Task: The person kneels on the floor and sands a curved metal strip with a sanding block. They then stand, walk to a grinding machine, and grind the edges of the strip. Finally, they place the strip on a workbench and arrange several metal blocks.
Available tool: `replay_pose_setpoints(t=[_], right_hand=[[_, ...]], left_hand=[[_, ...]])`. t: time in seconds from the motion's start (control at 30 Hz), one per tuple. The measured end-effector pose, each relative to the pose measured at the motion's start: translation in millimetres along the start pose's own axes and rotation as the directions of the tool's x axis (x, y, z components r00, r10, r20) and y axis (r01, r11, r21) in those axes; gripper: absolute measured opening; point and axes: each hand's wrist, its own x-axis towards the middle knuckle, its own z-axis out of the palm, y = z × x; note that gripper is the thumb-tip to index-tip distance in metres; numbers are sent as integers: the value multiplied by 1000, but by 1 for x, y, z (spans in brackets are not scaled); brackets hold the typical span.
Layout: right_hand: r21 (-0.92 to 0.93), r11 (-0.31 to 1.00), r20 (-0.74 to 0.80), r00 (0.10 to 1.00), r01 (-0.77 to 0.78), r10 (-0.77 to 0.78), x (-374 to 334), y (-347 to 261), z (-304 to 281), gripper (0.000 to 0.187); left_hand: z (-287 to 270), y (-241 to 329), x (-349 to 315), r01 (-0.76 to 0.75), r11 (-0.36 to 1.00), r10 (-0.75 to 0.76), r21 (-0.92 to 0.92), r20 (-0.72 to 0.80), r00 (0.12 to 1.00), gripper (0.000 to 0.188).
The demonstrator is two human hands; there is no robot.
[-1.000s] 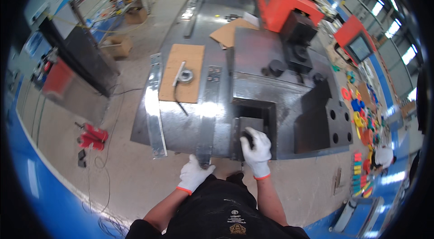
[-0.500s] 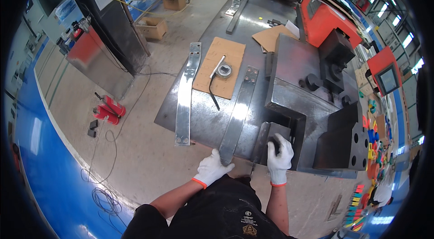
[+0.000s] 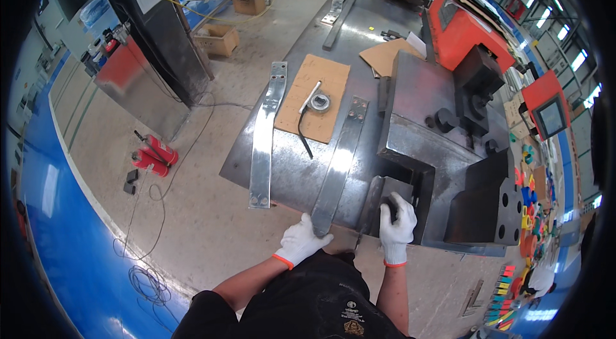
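Note:
In a white glove with an orange cuff, my left hand is closed on the near end of a flat metal bar. Its thumb lies across the end; the bar lies lengthwise on the steel table, with holes at the far end. My right hand, also gloved, has its fingers bent over a dark metal block in the machine's recess. Its fingertips are partly hidden. Left of the bar, a tape measure and a white-and-black marker-like stick rest on a cardboard sheet.
A second, bent metal bar lies along the table's left edge. Heavy dark machine blocks stand on the right, with a red-framed screen beyond. Red fire extinguishers and a coiled cable are on the floor at left.

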Motion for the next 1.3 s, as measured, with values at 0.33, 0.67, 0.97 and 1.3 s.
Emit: replay_pose_setpoints(t=[0.33, 0.67, 0.97, 1.3], right_hand=[[-12, 1000, -9, 1000, 20, -20, 0, 3, 1, 36], [-30, 999, -21, 1000, 17, -18, 0, -2, 0, 36], [-36, 999, -29, 999, 31, -32, -1, 2, 1, 36], [-14, 999, -30, 999, 29, -29, -2, 3, 0, 36]], left_hand=[[6, -6, 2, -51, 999, 50, -6, -38, 998, 84], [4, -4, 0, -24, 999, 25, 25, -21, 999, 87], [-6, 3, 0, 48, 999, -48, 0, 62, 997, 96], [5, -2, 2, -9, 998, 10, 57, -17, 1000, 88]])
